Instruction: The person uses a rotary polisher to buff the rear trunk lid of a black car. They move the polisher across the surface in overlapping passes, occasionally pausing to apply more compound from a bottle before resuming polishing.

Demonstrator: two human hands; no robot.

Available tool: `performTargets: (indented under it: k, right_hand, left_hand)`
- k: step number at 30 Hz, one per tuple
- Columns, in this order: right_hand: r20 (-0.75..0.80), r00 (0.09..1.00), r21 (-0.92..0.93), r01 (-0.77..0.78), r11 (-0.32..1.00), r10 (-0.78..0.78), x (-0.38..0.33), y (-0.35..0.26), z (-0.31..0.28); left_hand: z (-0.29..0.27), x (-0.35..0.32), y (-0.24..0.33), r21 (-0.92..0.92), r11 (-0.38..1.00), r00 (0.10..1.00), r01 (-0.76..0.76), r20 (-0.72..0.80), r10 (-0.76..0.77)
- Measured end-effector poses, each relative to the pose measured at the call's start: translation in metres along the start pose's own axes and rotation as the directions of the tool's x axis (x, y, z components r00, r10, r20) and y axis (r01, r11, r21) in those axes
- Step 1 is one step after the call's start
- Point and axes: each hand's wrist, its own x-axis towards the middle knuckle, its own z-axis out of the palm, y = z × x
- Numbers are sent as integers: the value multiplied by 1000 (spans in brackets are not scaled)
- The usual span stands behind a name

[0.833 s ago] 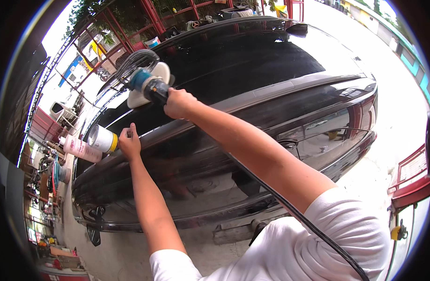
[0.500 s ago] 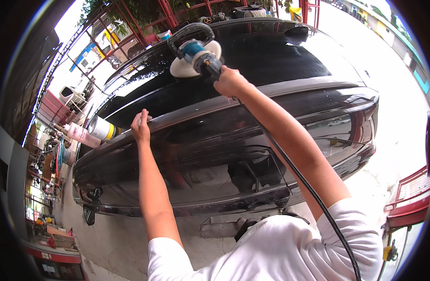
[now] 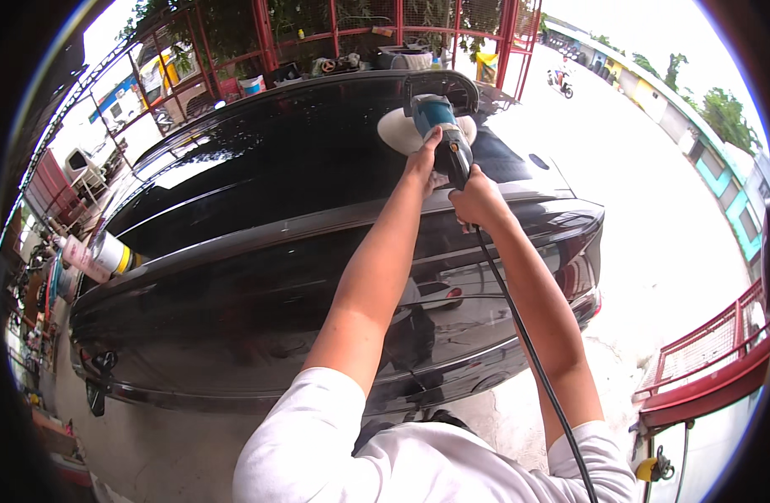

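Both my hands are on a blue and black car polisher [image 3: 436,117] with a round white pad [image 3: 396,132]. Its pad lies against the dark top surface of a shiny black car [image 3: 259,168]. My left hand [image 3: 424,162] wraps round the tool's body, just behind the blue section. Behind it, my right hand [image 3: 479,199] grips the black rear handle. A looped black front handle [image 3: 443,81] juts out past the pad. From the rear handle a black power cord [image 3: 526,335] runs down along my right forearm.
At the car's left end stand a pinkish bottle [image 3: 85,258] and a white can with a yellow band [image 3: 113,251]. Red metal fencing [image 3: 332,38] rises beyond the car. Further right, a motorcycle with riders [image 3: 561,80] is on the pavement. A red railing [image 3: 707,369] stands at lower right.
The polisher has moved right across the car's top. My left hand has left the car's edge and taken hold of the tool's body; my right hand still grips its handle. The view has shifted right.
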Motion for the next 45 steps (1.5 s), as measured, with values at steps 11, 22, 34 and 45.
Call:
performTargets:
  k: [11, 22, 34, 45]
  right_hand:
    - [6, 980, 110, -197, 974, 197, -38, 52, -88]
    - [208, 978, 88, -8, 996, -10, -88, -36, 6]
    - [485, 802, 1, 399, 917, -349, -131, -338, 229]
    - [477, 672, 258, 508, 822, -566, -177, -409, 322]
  left_hand:
    - [134, 99, -116, -100, 994, 998, 55, 14, -54]
    - [9, -70, -34, 5, 922, 752, -386, -577, 318]
    - [-288, -308, 208, -220, 754, 669, -619, -651, 358]
    - [-420, -392, 261, -45, 733, 574, -678, -655, 491]
